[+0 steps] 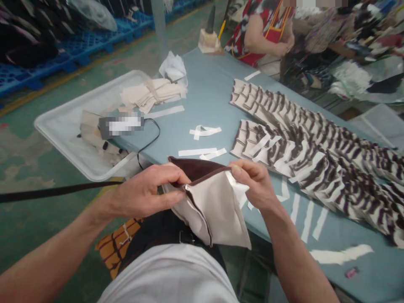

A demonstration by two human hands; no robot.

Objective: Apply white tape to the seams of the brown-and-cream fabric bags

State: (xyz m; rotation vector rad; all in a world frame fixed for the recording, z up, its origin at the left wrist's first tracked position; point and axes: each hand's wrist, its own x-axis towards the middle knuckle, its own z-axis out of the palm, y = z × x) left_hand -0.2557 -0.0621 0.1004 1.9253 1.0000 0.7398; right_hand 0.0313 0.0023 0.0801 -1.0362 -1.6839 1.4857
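Observation:
Between my hands, above my lap at the table's near edge, is a cream fabric pouch (217,206) with dark brown lining and piping. Its mouth gapes, showing the brown inside. My left hand (154,185) pinches the rim where the dark piping begins, thumb outside and fingers reaching over the edge. At the opposite corner, my right hand (252,181) grips the rim between thumb and fingers. A white strip shows against the pouch beside the right hand. Some of my fingertips are hidden by the fabric.
Long rows of cream-and-brown pieces (315,155) cover the table's right side, with white strips (197,152) scattered around. A white tray (63,143) stands left, near a tied cream fabric bundle (154,94). Across the table (205,92) sits another person (261,33).

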